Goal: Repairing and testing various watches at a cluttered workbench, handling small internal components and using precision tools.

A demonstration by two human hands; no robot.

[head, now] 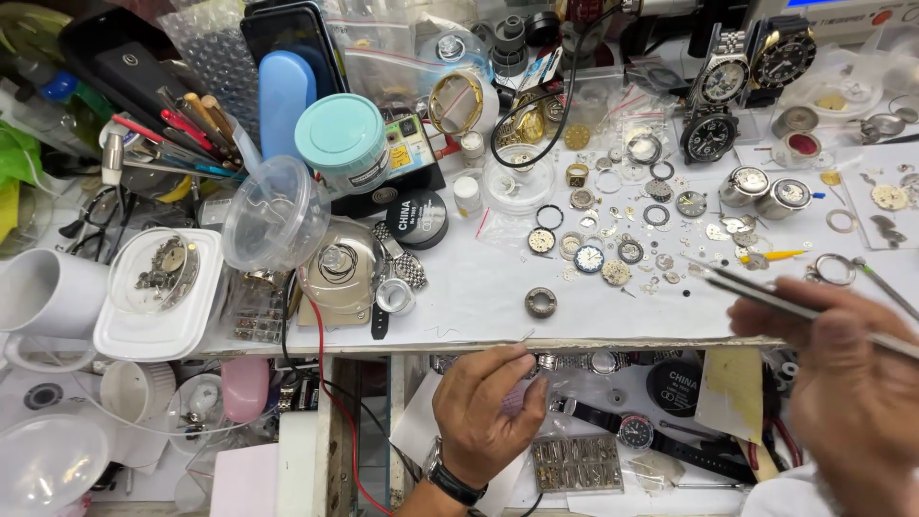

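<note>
My left hand [486, 410] is low in the middle, in front of the bench edge, with its fingers pinched on a thin metal pin [526, 336] that sticks up past the fingertips. My right hand [847, 383] is at the lower right and grips a pair of steel tweezers [756, 290] whose tips point left over the white bench top [459, 297]. A small round metal ring [541, 303] lies on the bench between the two hands. Several watch dials, gears and tiny parts [617, 251] are scattered just beyond the tweezers' tips.
Wristwatches [723, 81] stand at the back right. A clear plastic cup [275, 213], a teal-lidded jar [342, 142] and a tool holder [182, 129] crowd the left. A white mug [48, 292] and a lidded white tray [158, 292] sit far left. An open drawer [593, 421] below holds watches and straps.
</note>
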